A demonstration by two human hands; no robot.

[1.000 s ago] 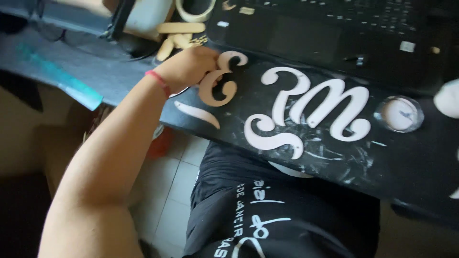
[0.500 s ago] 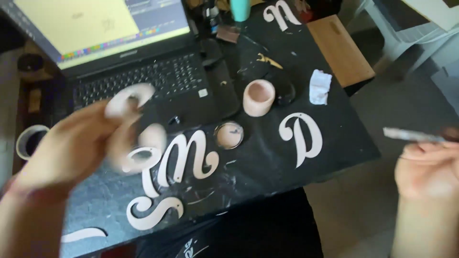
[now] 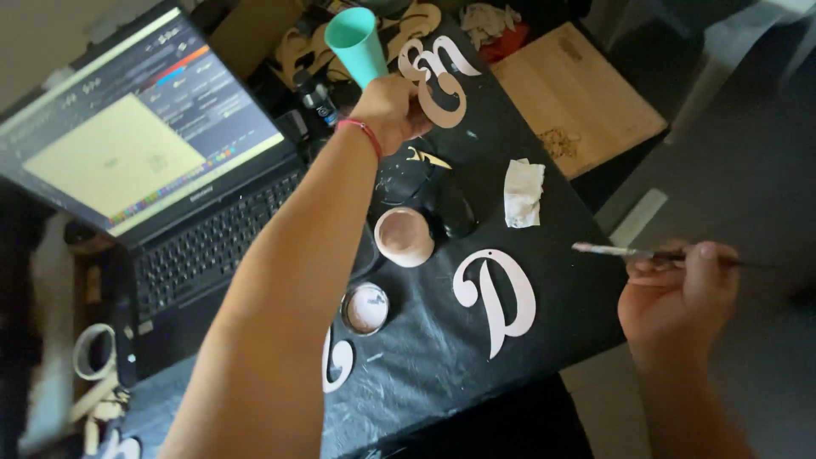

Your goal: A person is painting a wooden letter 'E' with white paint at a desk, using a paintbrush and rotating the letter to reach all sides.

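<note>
Left hand (image 3: 393,109) now reaches far, pinching cutout letter (image 3: 438,81) (right hand (image 3: 676,293) grips paintbrush (image 3: 625,252)).

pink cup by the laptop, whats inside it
The pink cup shows a brownish-pink inside, probably paint, seen from above. How deep it goes cannot be told. The left forearm passes beside it and covers none of its opening.

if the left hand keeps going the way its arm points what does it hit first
Likely the teal cup, just beyond the left hand, which holds a cream cutout letter. More wooden cutouts lie past the cup. Depth is unclear from this view, so the hand might pass above them.
</note>
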